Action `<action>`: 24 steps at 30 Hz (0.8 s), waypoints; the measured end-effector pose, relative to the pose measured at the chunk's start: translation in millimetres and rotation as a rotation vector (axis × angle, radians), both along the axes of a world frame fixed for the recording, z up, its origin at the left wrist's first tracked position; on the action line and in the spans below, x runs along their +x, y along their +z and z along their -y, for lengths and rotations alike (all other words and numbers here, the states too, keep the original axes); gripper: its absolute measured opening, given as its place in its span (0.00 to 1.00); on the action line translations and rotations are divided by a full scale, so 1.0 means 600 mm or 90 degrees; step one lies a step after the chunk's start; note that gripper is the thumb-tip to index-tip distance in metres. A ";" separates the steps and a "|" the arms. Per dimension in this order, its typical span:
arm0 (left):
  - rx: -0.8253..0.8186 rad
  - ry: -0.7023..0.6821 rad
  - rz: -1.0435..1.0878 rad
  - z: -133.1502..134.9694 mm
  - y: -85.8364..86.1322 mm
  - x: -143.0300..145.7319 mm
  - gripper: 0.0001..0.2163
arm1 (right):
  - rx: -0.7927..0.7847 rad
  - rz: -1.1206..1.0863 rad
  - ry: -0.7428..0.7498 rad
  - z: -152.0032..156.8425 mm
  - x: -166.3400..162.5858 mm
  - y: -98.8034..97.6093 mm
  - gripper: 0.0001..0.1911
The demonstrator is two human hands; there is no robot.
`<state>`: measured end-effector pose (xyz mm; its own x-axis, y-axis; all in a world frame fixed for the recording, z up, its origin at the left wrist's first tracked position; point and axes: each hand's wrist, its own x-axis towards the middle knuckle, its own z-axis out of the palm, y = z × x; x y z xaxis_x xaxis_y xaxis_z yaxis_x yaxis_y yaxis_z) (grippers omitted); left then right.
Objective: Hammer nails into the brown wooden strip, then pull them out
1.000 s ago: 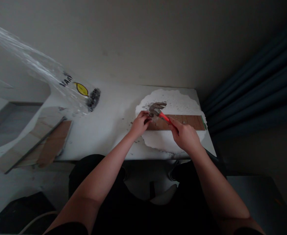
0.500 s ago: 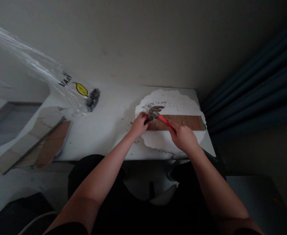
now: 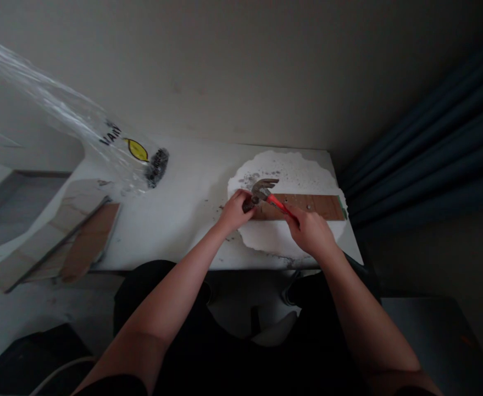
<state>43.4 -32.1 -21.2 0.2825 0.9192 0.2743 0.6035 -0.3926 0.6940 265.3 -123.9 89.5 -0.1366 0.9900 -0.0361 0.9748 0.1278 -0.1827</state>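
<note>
My right hand point(image 3: 312, 231) is wrapped round the red handle of a claw hammer point(image 3: 279, 204). The hammer's grey metal head is close beside the fingers of my left hand point(image 3: 235, 212), claw pointing away to the right. Those left fingers are closed at the left end of a brown wood-look strip point(image 3: 321, 207), pinching a small dark piece point(image 3: 248, 206) that I cannot make out clearly. Under the strip lies a white sheet point(image 3: 290, 168) with a ragged edge, sprinkled with grey crumbs. A green edge marks the strip's right end.
The white table point(image 3: 183, 220) meets a wall at the back. On its left are a clear plastic bag point(image 3: 113, 146) with a yellow leaf print and several tile-like boards point(image 3: 90, 239) that overhang the front edge. A dark curtain point(image 3: 426, 143) hangs at right.
The hammer head has shifted slightly to the right, away from the left fingers, and the right hand with it. My left hand stays at the strip's left end.
</note>
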 end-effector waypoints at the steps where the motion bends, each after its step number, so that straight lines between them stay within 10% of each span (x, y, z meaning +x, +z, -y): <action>1: -0.004 0.005 0.011 0.000 -0.002 0.000 0.15 | -0.001 0.001 0.002 0.000 0.000 0.000 0.24; 12: -0.056 0.128 0.150 -0.007 0.010 -0.009 0.17 | 0.002 -0.010 0.007 0.000 -0.005 -0.015 0.24; 24: -0.099 0.258 -0.138 -0.027 0.023 -0.082 0.09 | -0.002 0.008 0.019 0.000 -0.009 -0.026 0.24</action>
